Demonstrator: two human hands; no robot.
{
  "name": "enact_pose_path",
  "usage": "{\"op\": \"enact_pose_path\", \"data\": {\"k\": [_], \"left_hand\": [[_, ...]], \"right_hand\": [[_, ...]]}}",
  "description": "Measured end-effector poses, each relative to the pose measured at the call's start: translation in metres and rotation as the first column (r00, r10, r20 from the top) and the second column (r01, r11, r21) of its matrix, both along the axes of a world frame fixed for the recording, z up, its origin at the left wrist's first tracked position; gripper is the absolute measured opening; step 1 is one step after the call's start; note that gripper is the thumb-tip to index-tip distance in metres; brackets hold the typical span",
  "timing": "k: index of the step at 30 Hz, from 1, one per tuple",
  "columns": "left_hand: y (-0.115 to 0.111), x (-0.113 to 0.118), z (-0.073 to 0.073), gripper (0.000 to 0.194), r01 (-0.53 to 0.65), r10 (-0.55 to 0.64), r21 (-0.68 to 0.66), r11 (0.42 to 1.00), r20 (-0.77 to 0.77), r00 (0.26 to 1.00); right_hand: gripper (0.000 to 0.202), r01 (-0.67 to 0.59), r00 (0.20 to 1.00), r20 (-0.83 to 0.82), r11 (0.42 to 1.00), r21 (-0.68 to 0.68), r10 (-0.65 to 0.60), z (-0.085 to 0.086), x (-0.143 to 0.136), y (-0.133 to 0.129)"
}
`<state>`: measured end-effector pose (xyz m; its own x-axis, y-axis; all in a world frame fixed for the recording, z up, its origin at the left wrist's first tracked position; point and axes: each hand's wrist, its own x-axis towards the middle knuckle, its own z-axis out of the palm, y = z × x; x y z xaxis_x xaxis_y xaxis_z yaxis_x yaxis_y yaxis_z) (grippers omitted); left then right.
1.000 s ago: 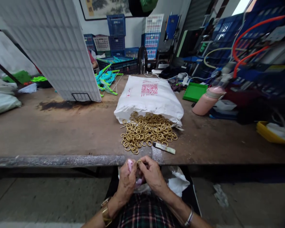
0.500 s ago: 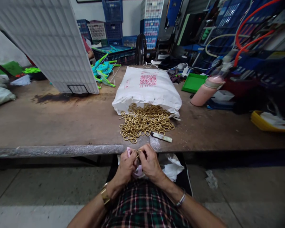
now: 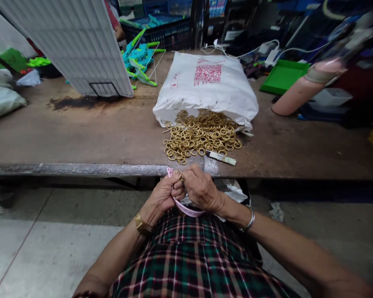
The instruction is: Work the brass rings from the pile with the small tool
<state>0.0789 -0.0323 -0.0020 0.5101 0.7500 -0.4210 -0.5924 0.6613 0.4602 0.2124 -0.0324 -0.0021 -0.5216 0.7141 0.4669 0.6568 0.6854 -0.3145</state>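
My left hand (image 3: 166,190) is closed round a pink plastic strip (image 3: 189,212), whose small end shows above the thumb while a curved length hangs below. Close against it, my right hand (image 3: 202,188) is closed too, fingertips pinched at a small brass-coloured ring (image 3: 182,178) between the two hands. How the ring meets the strip is hidden by my fingers. Just beyond the hands, a heap of gold-coloured rings (image 3: 202,136) spills from the mouth of a white sack (image 3: 180,89) with a red printed code. A small pale knife-like tool (image 3: 221,157) lies at the heap's front.
The brown table's edge (image 3: 81,169) runs just in front of my hands. A white ribbed panel (image 3: 81,45) stands at left, beside turquoise and green toy bows (image 3: 141,62). A green tray (image 3: 284,77) and a pink bottle (image 3: 307,87) stand at right. Another person's arm (image 3: 118,31) shows behind the panel.
The view has tilted downward and shifted, so the table sits higher in the picture. More of the pink strip's curve shows below my hands. My right hand has turned, its back now facing up.
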Motion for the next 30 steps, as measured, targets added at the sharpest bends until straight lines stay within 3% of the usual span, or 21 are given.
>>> {"op": "enact_pose_path", "data": {"k": [5,11,18,22,25,30], "left_hand": [[0.002,0.001,-0.001,0.037,0.013,-0.012,-0.115,0.993,0.003,1.000],[0.003,0.004,0.001,0.041,-0.004,0.001,-0.207,0.978,-0.013,1.000],[0.003,0.006,-0.009,0.038,-0.011,-0.009,-0.255,0.967,-0.075,0.997],[0.007,0.006,-0.009,0.036,-0.025,0.008,-0.153,0.988,-0.113,0.994],[0.009,0.005,-0.011,0.037,-0.036,0.027,-0.050,0.998,-0.171,0.985],[0.008,0.002,-0.017,0.035,-0.050,0.057,0.033,0.998,-0.279,0.959]], "right_hand": [[0.024,-0.127,0.985,0.113,0.992,-0.004,0.127,0.007,0.007,0.008],[0.025,-0.304,0.949,0.105,0.951,0.056,0.297,0.016,0.008,0.016],[0.020,-0.364,0.904,0.237,0.932,-0.010,0.355,0.014,0.013,0.020],[0.019,-0.277,0.949,0.150,0.960,-0.030,0.278,0.009,0.018,0.023],[0.018,-0.175,0.985,-0.022,0.981,-0.085,0.173,0.001,0.017,0.021],[0.015,-0.034,0.914,-0.402,0.977,-0.209,-0.054,-0.012,0.014,0.025]]}}
